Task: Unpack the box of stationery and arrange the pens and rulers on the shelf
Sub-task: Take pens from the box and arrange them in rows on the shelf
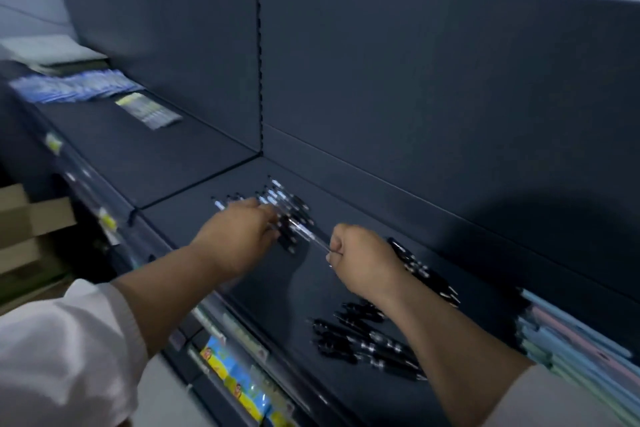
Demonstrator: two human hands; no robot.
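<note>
Head view: right hand point(363, 260) pinches a slim clear pen point(309, 236); left hand point(239, 236) rests on black pens point(298, 204).

Shop (slotted shelving point(277, 288), price-label strips point(107, 219))

**Hidden, cropped, blurred**

My left hand point(239, 239) covers part of the pen row point(282, 199); its fingertips are out of sight, grip unclear. My right hand point(363, 262), fisted round a clear pen point(309, 235), hides that pen's near end and part of the black pens point(427, 272) behind it. The pastel stack point(575, 340) is cut by the right edge. Far-left packets point(72, 85) are blurred, print unreadable.
</note>
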